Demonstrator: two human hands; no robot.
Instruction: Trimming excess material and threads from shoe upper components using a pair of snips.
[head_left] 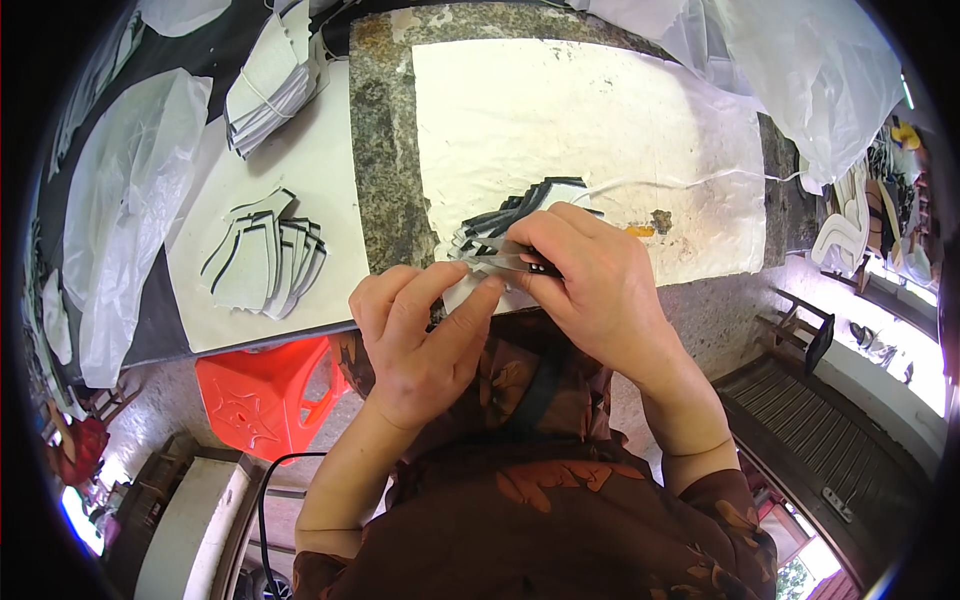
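My right hand (590, 260) is closed around a pointed metal tool (502, 262) with a dark handle; its exact kind is hard to make out. The tip points left, toward my left hand (415, 330). Left thumb and forefinger close on the edge of a white, dark-edged piece (512, 297) at the table's near edge, just under the tool. My other left fingers are bent and partly hide the work. Right behind both hands lies a fanned stack of white pieces with black edges (530, 203), partly covered by my right hand.
Similar pieces lie fanned on the left (268, 252), with a tied bundle (268, 90) behind them. A white cord (690, 183) crosses the pale work sheet (580, 110). Plastic bags (130, 200) lie at the left and far right. A red stool (262, 398) stands below the table's left edge.
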